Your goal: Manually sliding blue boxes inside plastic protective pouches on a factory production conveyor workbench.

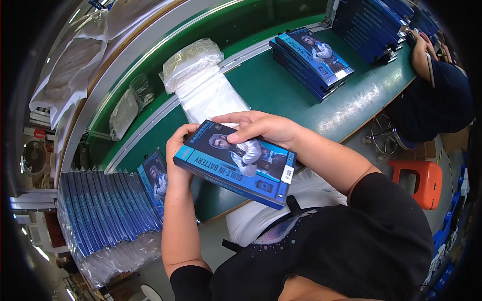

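Observation:
A flat blue-and-black printed box [235, 164] is held tilted in front of my body, above the near edge of the green table. My left hand [178, 150] is closed around its left end, its fingers partly hidden by the box. With the thumb on the printed front and the fingers along the far edge, my right hand [261, 128] also grips it. Just beyond my hands lies a pile of white plastic bags [211, 98], with a clear plastic bundle [193, 59] at its far end.
A row of blue boxes [103, 210] stands upright at left in clear plastic, with another box [155, 178] leaning beside it. A box stack [316, 55] sits on the green table [271, 83] at far right. Nearby are a co-worker's arm [420, 59] and an orange stool [427, 185].

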### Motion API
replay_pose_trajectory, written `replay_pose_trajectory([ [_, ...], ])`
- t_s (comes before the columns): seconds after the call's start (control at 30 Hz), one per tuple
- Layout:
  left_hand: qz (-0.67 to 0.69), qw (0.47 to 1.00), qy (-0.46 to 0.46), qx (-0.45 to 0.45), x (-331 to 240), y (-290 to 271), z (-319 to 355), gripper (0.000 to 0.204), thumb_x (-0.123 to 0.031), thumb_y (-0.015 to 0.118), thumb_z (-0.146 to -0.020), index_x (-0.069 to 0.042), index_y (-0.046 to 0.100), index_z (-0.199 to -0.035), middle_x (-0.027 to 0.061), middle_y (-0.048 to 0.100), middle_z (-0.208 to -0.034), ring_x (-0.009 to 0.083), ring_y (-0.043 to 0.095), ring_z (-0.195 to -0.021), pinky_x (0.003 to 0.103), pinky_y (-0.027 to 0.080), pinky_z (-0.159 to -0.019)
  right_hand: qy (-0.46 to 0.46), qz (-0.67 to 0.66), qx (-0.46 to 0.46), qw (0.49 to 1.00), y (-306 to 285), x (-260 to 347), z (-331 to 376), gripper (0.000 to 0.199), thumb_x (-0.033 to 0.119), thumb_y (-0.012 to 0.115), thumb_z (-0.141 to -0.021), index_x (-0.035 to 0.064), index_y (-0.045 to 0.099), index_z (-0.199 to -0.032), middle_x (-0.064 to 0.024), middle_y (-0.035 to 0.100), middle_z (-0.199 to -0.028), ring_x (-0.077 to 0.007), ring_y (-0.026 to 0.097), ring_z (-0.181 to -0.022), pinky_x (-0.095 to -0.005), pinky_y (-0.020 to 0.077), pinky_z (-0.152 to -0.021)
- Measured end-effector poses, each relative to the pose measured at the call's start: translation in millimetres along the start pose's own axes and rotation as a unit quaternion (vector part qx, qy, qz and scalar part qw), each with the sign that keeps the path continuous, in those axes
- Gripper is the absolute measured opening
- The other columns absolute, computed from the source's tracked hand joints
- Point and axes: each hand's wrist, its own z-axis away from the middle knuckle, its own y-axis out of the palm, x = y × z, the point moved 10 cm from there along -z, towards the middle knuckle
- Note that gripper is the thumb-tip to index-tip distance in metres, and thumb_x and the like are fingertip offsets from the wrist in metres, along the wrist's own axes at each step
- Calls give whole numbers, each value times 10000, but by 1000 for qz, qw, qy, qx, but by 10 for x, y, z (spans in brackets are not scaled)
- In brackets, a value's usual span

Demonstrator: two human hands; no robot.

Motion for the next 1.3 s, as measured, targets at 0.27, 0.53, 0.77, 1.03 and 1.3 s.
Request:
replay_pose_trajectory([
  [0.27, 40, 995, -86, -40, 17, -58, 110, 110, -83, 682, -858, -27, 635, -939, 25, 649, -836, 70, 588, -739, 196, 452, -634, 8, 74, -41, 996, -203, 12, 185, 612, 2, 653, -814, -121, 378, -1347, -190, 622, -1140, -175, 663, -934, -296, 540, -832],
  [0.53, -179, 981, 23, -67, -158, -143, 85, 106, 15, 614, -816, 11, 651, -915, 32, 643, -785, 67, 577, -699, 206, 479, -668, -59, 176, -124, 975, -266, 160, 187, 671, 11, 615, -846, -91, 278, -1418, -199, 559, -1239, -178, 589, -1070, -284, 482, -900],
  [0.77, -209, 974, 47, -69, -369, -3, 197, 177, 44, 587, -772, 3, 649, -932, 35, 613, -728, 88, 560, -659, 241, 465, -629, -215, 333, -189, 899, -257, 200, 250, 604, 49, 575, -892, -124, 281, -1390, -269, 499, -1302, -258, 556, -1140, -334, 422, -986],
  [1.03, -310, 927, 212, 2, -663, 230, 427, 185, 65, 592, -812, 10, 642, -982, 60, 626, -829, 141, 606, -737, 269, 493, -711, -120, 147, -263, 946, -436, 172, 259, 236, 19, 688, -823, -8, 501, -965, -104, 642, -861, -125, 644, -722, -241, 520, -648],
  [1.3, 354, 932, -37, -76, 97, 120, 412, 400, -162, 610, -930, 18, 494, -1268, 92, 617, -1128, 176, 616, -968, 299, 475, -891, -150, 257, -219, 929, -110, 137, 334, 267, 112, 768, -799, 45, 542, -673, 3, 600, -641, -49, 552, -584, -206, 439, -523],
])
